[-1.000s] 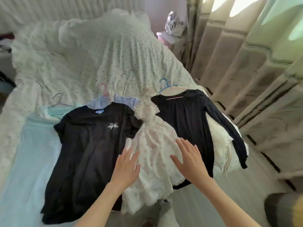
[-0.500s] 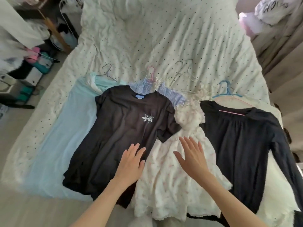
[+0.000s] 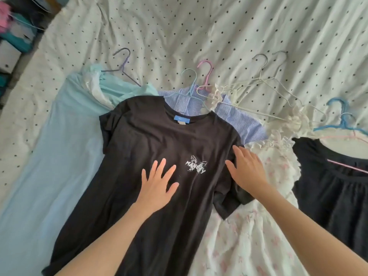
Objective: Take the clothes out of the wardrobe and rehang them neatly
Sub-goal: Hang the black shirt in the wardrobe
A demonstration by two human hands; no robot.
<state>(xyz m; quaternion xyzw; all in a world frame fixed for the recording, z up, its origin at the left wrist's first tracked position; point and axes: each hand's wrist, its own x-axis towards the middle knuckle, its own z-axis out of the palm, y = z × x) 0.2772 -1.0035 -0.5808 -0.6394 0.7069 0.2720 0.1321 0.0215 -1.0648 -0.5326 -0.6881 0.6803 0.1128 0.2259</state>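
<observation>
Both your hands shifted from the white floral dress (image 3: 256, 232) onto the black T-shirt (image 3: 159, 140); left hand (image 3: 157, 184) and right hand (image 3: 247, 170) lay spread flat. Tugging risked snagging the striped shirt (image 3: 235, 114) underneath

Soft daylight, wide-angle warping, slight blur

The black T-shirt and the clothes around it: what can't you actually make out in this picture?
All in the head view:
- Black T-shirt: whether a hanger sits inside; the fabric hides it. Hem cut off by the bottom edge.
- Striped shirt: mostly hidden under the T-shirt.
- Neck label: print too small to read.
- Dark top: cut off by the right edge.
</observation>
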